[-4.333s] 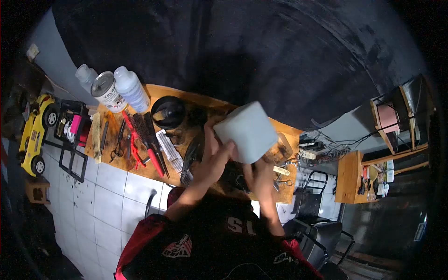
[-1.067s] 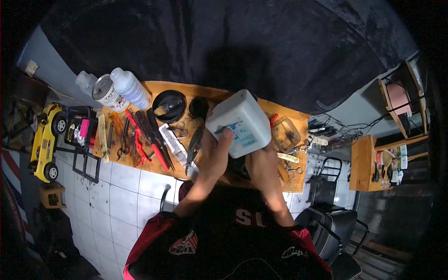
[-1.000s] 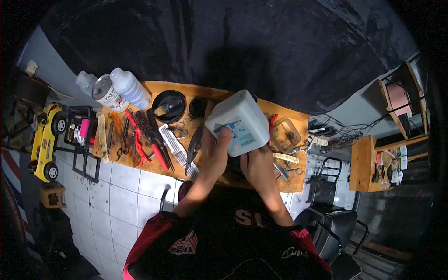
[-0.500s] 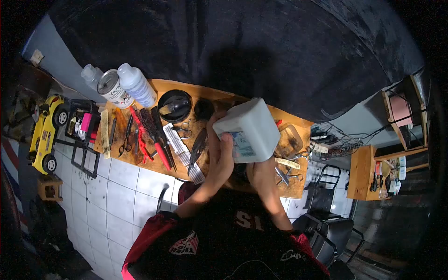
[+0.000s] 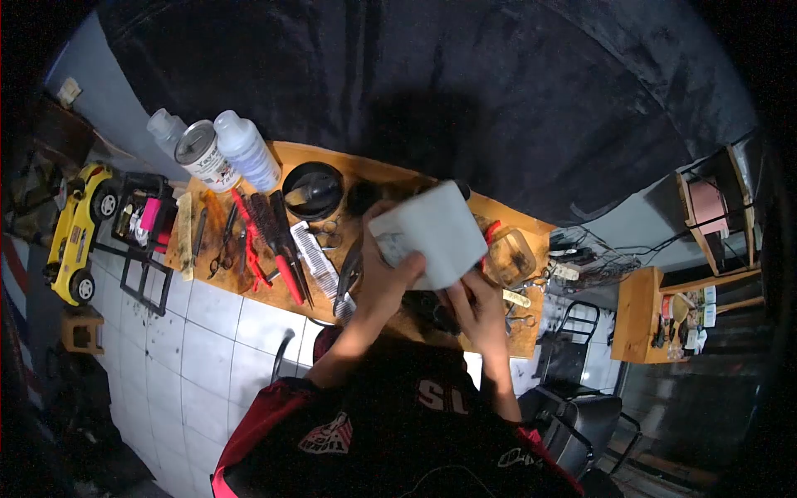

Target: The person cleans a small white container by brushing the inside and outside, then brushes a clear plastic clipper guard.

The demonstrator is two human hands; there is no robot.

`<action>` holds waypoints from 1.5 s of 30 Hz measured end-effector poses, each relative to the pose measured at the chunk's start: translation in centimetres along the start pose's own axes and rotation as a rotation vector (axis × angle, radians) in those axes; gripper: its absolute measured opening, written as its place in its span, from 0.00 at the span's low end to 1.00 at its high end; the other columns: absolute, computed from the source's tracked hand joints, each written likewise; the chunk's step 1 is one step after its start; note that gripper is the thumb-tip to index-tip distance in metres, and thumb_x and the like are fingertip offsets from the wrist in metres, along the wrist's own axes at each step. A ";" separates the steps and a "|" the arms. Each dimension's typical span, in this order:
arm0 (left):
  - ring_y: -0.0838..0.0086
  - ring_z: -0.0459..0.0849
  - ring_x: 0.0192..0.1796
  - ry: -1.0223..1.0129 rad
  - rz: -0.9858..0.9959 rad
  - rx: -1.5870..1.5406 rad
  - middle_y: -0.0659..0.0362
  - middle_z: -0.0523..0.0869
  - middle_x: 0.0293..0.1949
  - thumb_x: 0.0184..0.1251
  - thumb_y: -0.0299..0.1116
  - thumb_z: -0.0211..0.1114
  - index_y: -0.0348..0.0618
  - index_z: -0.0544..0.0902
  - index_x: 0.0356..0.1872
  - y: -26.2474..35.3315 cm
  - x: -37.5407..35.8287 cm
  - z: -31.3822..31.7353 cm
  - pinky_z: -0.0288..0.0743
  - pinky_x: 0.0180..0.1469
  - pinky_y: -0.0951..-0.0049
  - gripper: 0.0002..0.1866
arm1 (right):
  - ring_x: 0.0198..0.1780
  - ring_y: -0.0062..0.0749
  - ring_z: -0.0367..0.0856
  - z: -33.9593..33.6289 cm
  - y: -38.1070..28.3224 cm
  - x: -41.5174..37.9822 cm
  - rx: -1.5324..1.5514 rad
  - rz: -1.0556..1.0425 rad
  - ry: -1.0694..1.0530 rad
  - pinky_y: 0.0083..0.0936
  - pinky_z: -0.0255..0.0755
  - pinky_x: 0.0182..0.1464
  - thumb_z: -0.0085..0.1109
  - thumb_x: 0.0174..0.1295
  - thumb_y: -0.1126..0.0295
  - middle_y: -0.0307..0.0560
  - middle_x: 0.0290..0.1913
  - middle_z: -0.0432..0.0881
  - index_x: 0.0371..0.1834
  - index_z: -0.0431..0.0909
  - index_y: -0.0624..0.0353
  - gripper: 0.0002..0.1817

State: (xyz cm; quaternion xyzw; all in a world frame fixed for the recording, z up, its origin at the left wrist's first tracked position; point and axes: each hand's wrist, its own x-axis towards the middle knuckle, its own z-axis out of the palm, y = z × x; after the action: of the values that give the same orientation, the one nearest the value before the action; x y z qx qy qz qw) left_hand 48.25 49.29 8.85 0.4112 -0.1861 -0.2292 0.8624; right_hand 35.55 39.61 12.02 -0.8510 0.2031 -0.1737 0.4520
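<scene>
A pale, box-shaped plastic container (image 5: 440,235) with a label on its left side is held up over the wooden table, tilted with a broad flat face toward me. My left hand (image 5: 385,280) grips its left side, the thumb lying across the label. At the lower right edge, my right hand (image 5: 481,311) has bent fingers against the container, and the fingertips are partly hidden beneath it. Left of my left hand lies a white comb (image 5: 314,256), with scissors (image 5: 330,235) beside it. To the right of the container sits a clear plastic tub (image 5: 510,257).
Brushes (image 5: 267,217), a red-handled tool (image 5: 289,280) and a black bowl (image 5: 312,189) lie on the table (image 5: 241,284). A can (image 5: 205,156) and a white bottle (image 5: 249,151) stand back left. Dark cloth (image 5: 398,75) hangs behind. A black chair (image 5: 573,423) is at right.
The container has tipped so its flat face turns more toward me, and it has shifted slightly left. My right hand has moved a little right, its fingers now showing at the lower edge.
</scene>
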 end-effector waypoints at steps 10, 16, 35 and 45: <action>0.67 0.69 0.61 0.051 0.035 0.103 0.51 0.67 0.58 0.55 0.45 0.72 0.40 0.55 0.67 2.1 -0.4 0.8 0.67 0.61 0.65 0.45 | 0.51 0.56 0.80 2.9 -0.5 -0.4 -0.084 -0.171 0.042 0.41 0.76 0.49 0.67 0.54 0.72 0.61 0.45 0.82 0.47 0.82 0.61 0.16; 0.66 0.69 0.60 0.062 0.133 0.233 0.50 0.64 0.58 0.53 0.43 0.74 0.39 0.52 0.67 3.1 0.2 -0.2 0.68 0.61 0.64 0.47 | 0.44 0.45 0.84 0.7 -1.7 -0.1 -0.044 -0.167 -0.024 0.31 0.74 0.49 0.61 0.61 0.72 0.61 0.41 0.83 0.46 0.80 0.69 0.13; 0.66 0.72 0.59 -0.129 0.139 0.322 0.49 0.66 0.57 0.49 0.36 0.75 0.44 0.51 0.65 3.7 -1.0 1.8 0.71 0.58 0.65 0.47 | 0.54 0.52 0.80 0.3 0.4 -0.6 -0.036 -0.052 -0.023 0.36 0.71 0.55 0.53 0.65 0.70 0.64 0.49 0.80 0.55 0.74 0.65 0.17; 0.64 0.70 0.60 -0.030 0.134 0.242 0.50 0.65 0.57 0.51 0.43 0.73 0.44 0.48 0.68 2.5 -0.8 0.4 0.68 0.60 0.63 0.50 | 0.59 0.60 0.75 1.2 -1.0 -0.9 0.093 -0.094 -0.158 0.38 0.68 0.59 0.49 0.67 0.69 0.67 0.54 0.77 0.60 0.71 0.66 0.19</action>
State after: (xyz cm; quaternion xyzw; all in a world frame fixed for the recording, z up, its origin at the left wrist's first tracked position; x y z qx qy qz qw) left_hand 48.03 50.85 10.95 0.4956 -0.2523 -0.1533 0.8169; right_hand 35.55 41.45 12.08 -0.8487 0.1182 -0.1364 0.4972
